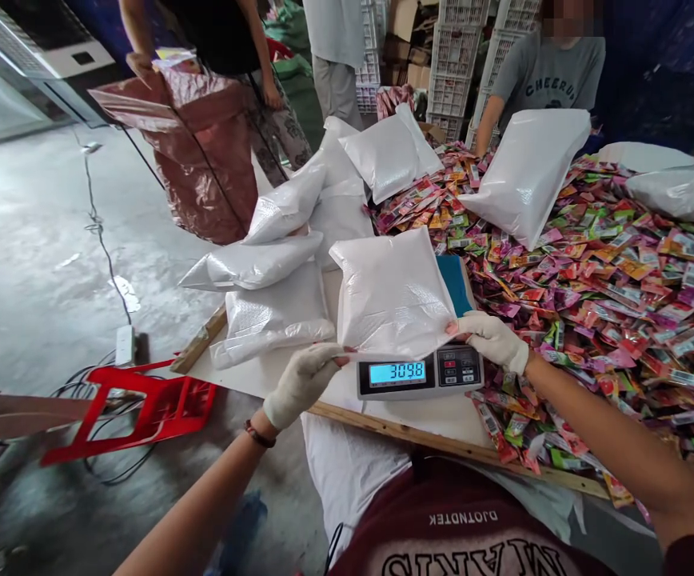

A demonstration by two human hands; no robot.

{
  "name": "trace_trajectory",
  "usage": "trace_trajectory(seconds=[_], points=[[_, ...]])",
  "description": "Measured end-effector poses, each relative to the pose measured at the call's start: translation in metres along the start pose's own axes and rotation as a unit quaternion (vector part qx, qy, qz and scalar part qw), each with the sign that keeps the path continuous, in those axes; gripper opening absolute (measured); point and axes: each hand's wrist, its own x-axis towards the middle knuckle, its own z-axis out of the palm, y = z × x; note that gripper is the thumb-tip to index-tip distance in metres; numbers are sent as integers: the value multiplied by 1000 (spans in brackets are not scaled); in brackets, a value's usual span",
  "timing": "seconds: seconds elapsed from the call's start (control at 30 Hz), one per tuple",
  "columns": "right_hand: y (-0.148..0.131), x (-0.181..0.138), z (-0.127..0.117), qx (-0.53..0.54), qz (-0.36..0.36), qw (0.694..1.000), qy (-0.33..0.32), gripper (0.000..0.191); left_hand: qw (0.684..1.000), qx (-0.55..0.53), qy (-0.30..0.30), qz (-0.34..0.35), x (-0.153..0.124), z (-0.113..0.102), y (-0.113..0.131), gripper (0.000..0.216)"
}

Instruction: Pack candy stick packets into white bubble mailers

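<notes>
A filled white plastic bag (392,296) rests on a digital scale (395,384), whose lit display shows digits that look like 3098. My left hand (305,380), in a white glove with bare fingertips, pinches the bag's near left corner. On the opposite side, my right hand (491,338), gloved the same way, grips the near right corner. The bag's near edge is stretched between both hands, just above the display. Left of the scale lie more filled white bags (278,308), stacked up. Small colourful snack packets (623,296) are heaped on the right.
A wooden rim (407,436) runs along the table's near edge. A red plastic stool (137,408) and cables are on the floor at left. Across the table, one person holds a large brown sack (203,152); another, in a grey shirt (544,80), is behind the packets. White crates (455,64) stand behind.
</notes>
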Motion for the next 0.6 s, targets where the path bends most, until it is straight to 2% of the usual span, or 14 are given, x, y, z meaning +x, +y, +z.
trace_trajectory(seconds=[0.07,0.13,0.23,0.3,0.37,0.4,0.43,0.5,0.6], points=[[-3,9,2,36,109,993,35,32,997,14,22,-71,9,-4,6,27],[-4,22,5,31,179,982,59,33,993,25,30,-115,18,-5,8,35],[-2,42,7,-61,239,968,50,22,985,5,17,-169,30,-1,6,40],[0,55,5,-118,283,950,56,15,975,-33,43,-214,36,2,3,36],[1,64,3,-99,330,935,87,42,958,-120,84,-246,43,3,4,36],[1,67,2,-47,349,931,95,52,945,-184,90,-257,45,2,6,41],[0,69,1,30,363,927,86,56,925,-256,84,-267,48,0,9,45],[-3,71,1,225,374,900,12,47,864,-399,44,-303,52,-6,19,43],[-13,73,4,457,332,817,-117,48,747,-539,-46,-386,57,-16,37,33]])
